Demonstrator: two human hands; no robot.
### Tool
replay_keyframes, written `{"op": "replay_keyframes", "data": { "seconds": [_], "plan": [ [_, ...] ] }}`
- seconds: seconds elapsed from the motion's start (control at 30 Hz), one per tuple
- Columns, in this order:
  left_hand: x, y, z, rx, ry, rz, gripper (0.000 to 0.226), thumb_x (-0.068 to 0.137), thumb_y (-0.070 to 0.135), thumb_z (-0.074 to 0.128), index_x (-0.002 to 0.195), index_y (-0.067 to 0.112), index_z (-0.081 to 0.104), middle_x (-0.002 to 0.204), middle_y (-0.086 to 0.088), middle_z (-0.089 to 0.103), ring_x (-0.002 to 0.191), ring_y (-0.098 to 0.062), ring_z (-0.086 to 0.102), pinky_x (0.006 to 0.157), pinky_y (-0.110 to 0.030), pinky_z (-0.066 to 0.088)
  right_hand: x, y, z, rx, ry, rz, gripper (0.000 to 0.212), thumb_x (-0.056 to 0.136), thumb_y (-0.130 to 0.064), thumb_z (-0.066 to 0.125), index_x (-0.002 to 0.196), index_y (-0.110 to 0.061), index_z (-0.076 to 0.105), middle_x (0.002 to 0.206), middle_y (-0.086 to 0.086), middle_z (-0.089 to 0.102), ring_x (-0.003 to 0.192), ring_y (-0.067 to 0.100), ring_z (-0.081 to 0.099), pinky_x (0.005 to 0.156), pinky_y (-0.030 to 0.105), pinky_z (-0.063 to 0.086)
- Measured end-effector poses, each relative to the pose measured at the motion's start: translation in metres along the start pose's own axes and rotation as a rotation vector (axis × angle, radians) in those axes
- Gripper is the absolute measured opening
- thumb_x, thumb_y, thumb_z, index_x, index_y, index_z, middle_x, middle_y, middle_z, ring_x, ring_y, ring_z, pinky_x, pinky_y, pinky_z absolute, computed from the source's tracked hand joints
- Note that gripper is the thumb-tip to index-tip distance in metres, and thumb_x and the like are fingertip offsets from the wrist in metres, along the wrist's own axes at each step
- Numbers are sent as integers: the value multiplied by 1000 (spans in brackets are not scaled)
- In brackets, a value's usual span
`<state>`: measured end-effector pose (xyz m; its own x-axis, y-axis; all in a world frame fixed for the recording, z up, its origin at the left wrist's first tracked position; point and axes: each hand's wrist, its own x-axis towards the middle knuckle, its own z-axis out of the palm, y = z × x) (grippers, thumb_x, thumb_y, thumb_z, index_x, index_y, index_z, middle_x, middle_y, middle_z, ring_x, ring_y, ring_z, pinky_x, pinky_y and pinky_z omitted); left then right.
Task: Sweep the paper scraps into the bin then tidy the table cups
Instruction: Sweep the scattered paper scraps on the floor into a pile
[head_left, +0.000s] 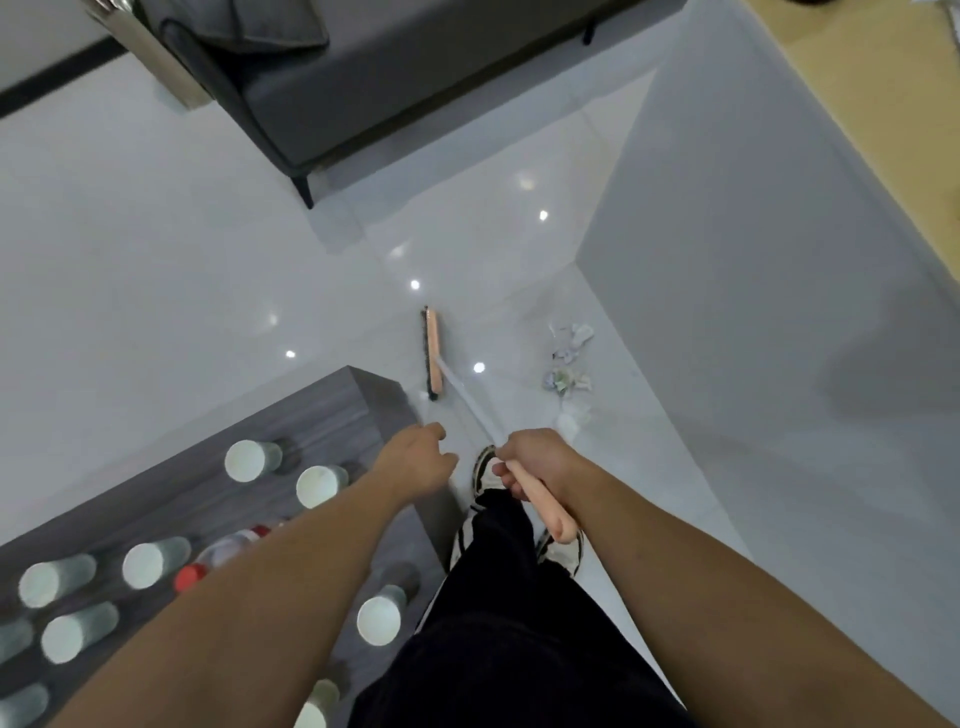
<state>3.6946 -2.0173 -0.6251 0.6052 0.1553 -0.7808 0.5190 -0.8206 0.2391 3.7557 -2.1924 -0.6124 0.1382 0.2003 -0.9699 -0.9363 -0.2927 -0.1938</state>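
Note:
A broom with a peach head (432, 353) and pale handle stands on the white tiled floor just past the table corner. My right hand (535, 462) is shut on the handle's peach grip. My left hand (415, 460) hovers beside it, off the handle, fingers loosely curled and holding nothing. Crumpled paper scraps (569, 358) lie in a loose cluster on the floor to the right of the broom head, apart from it. Several white paper cups (249, 460) stand scattered on the grey wooden table (322, 410) at lower left. No bin is in view.
A dark grey sofa (374, 93) stands at the back. A grey wall (753, 260) runs along the right, close to the scraps. A red-capped bottle (218, 561) lies among the cups. My legs and striped shoes (485, 470) are by the table's corner.

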Motion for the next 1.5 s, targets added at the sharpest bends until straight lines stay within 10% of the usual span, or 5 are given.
{"op": "replay_keyframes", "data": {
  "seconds": [1.03, 1.5],
  "plan": [
    [-72, 225, 105, 411, -63, 459, 53, 89, 40, 56, 135, 16, 49, 133, -10, 53, 121, -25, 49, 96, -33, 41, -87, 181, -143, 1081, 394, 11, 22, 87, -7, 47, 65, -7, 49, 43, 2, 46, 44, 18, 38, 46, 21, 33],
    [-24, 251, 81, 701, -150, 627, 50, 89, 39, 55, 134, 17, 50, 134, -8, 53, 121, -24, 48, 93, -33, 40, -82, 183, -151, 1208, 376, -122, 8, 89, 2, 55, 97, 2, 54, 69, 18, 55, 31, 16, 45, 34, 18, 37]
  ]
}}
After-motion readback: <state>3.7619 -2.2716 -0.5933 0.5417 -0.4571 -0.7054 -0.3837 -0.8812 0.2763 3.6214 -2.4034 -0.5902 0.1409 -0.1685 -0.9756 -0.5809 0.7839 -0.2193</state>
